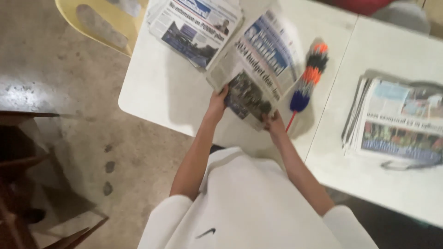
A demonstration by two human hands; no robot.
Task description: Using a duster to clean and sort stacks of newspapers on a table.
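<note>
Standing by the white table, I can see both hands on one folded newspaper, which sits over the tabletop at about 12 o'clock from the person's chest. Left hand is gripping its lower left corner, thumb on top. Right hand is pinching the bottom edge at around 1 o'clock; fingers mostly tucked under, so I can't see how tight.

It looks light and floppy to me. Thin sheets, easy to tear or let slide apart, so holding it at the folded edge with two hands seems smart. Probably sags if held by one corner.

Going left to right: a yellow chair at 10 o'clock, then a paper stack at 11 with blue and white front pages and a dark photo. A duster with orange, black and blue bands and a red handle lies just right of the held paper, at 1 o'clock. Further out at 2 o'clock, on a second table, another pile of papers with colour photos and a dark headline band.
</note>
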